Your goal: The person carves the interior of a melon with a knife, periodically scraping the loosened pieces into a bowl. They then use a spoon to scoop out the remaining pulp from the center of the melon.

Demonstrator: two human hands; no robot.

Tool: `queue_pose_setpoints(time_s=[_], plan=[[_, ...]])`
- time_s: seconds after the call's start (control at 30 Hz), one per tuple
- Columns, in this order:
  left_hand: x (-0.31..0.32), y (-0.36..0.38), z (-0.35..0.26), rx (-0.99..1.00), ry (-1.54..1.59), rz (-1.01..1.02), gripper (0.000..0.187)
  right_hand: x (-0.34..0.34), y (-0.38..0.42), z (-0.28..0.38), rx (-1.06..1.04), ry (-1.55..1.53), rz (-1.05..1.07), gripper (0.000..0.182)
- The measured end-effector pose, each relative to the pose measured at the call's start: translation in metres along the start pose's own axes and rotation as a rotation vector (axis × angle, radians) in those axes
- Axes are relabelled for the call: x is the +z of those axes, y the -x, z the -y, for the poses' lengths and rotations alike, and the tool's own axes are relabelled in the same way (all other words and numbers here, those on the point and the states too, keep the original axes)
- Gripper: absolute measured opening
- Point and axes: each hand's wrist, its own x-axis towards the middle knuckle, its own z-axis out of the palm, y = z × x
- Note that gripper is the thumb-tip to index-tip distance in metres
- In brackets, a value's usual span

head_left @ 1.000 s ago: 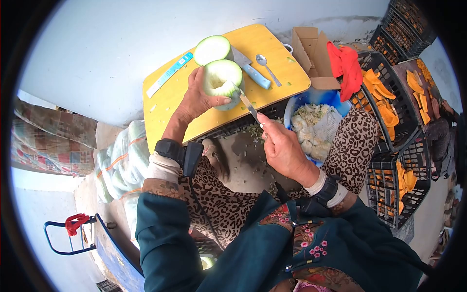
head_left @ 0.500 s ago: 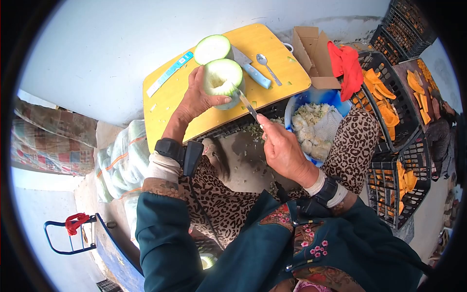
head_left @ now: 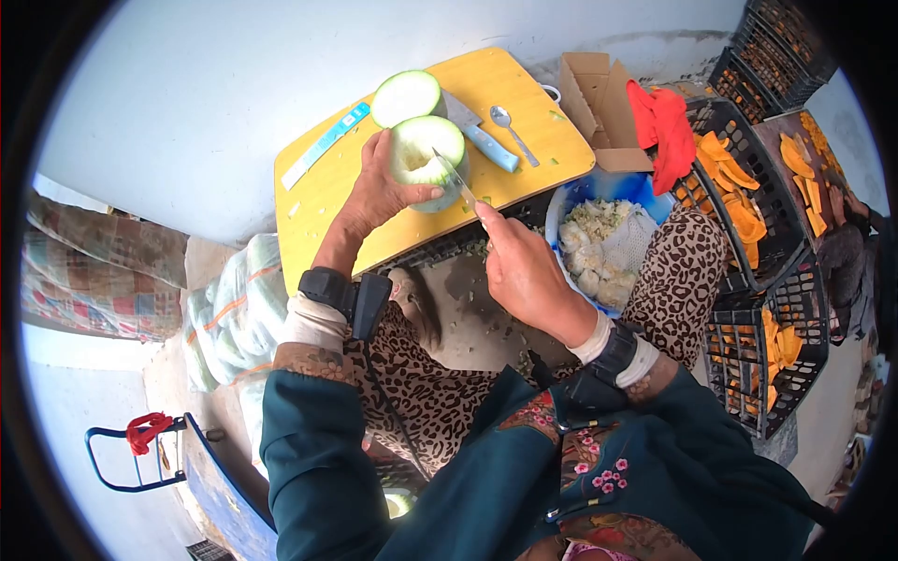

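Observation:
On the yellow board (head_left: 552,154) stands a cut pale-green winter melon piece (head_left: 440,140), its white face up with a hollow in the middle. My left hand (head_left: 374,192) grips its left side, thumb across the front. In my right hand (head_left: 535,280) is a slim knife (head_left: 454,174), its tip over the cut face beside the hollow. Right behind lies another melon piece (head_left: 408,96), cut face showing. A blue-handled cleaver (head_left: 492,149), partly hidden by the melon, and a metal spoon (head_left: 514,136) lie to the right. A blue-and-white strip-like tool (head_left: 325,147) lies left.
Right of the board is a blue-and-white basin (head_left: 559,201) with pale pulp and a mesh piece. An open cardboard box (head_left: 599,112) and red cloth (head_left: 666,131) are behind it. Black crates (head_left: 795,271) hold orange slices. Another person's hand (head_left: 853,208) shows at far right.
My right hand has moved up and left, bringing the knife tip from the melon's near right rim to over its cut face. My left hand keeps its grip.

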Motion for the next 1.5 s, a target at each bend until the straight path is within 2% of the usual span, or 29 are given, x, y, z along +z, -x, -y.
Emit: queue_pose_setpoints(time_s=[0.3, 0.4, 0.5, 0.6, 0.7, 0.8, 0.9, 1.0, 1.03, 1.13, 1.17, 1.27, 1.37, 1.5], plan=[[0.002, 0.002, 0.000, -0.037, 0.059, -0.040, 0.121, 0.006, -0.014, -0.012, -0.014, -0.218, -0.035, 0.049], [0.003, 0.000, 0.003, -0.006, 0.009, -0.040, 0.123, -0.004, -0.009, -0.007, 0.137, -0.307, 0.042, 0.045], [0.006, 0.001, 0.003, 0.011, 0.017, -0.067, 0.125, -0.001, -0.004, -0.014, 0.160, -0.325, 0.000, 0.042], [0.006, 0.000, 0.000, 0.020, 0.043, -0.059, 0.124, 0.001, -0.002, -0.020, 0.202, -0.492, -0.012, 0.042], [0.006, -0.001, 0.005, 0.002, 0.066, -0.054, 0.123, -0.006, -0.003, -0.020, 0.458, -0.827, 0.078, 0.041], [0.001, 0.003, -0.004, -0.002, 0.036, -0.008, 0.122, -0.011, 0.001, -0.018, 0.534, -0.908, 0.120, 0.042], [0.003, 0.001, 0.004, 0.012, 0.037, -0.028, 0.123, -0.006, 0.017, -0.022, 0.244, -0.533, 0.030, 0.044], [0.005, 0.000, 0.010, 0.020, 0.064, -0.042, 0.122, -0.007, 0.037, -0.030, -0.024, -0.183, -0.212, 0.048], [0.006, 0.000, 0.012, 0.021, 0.065, -0.050, 0.122, -0.011, 0.041, -0.031, 0.012, -0.149, -0.217, 0.051], [0.007, 0.000, 0.008, 0.009, 0.068, -0.058, 0.121, -0.037, 0.053, -0.038, 0.163, 0.213, 0.271, 0.051], [0.007, 0.001, 0.005, -0.007, 0.067, -0.049, 0.120, -0.041, 0.056, -0.035, 0.201, 0.108, 0.161, 0.052], [0.009, 0.001, 0.006, -0.033, 0.030, -0.050, 0.119, -0.043, 0.042, -0.027, 0.123, 0.119, -0.121, 0.051], [0.006, -0.001, -0.005, -0.040, 0.059, -0.038, 0.118, -0.026, 0.039, -0.044, 0.048, 0.017, -0.084, 0.049], [0.002, 0.000, -0.003, -0.050, 0.079, -0.009, 0.123, -0.027, 0.021, -0.012, 0.104, -0.101, -0.111, 0.045]])
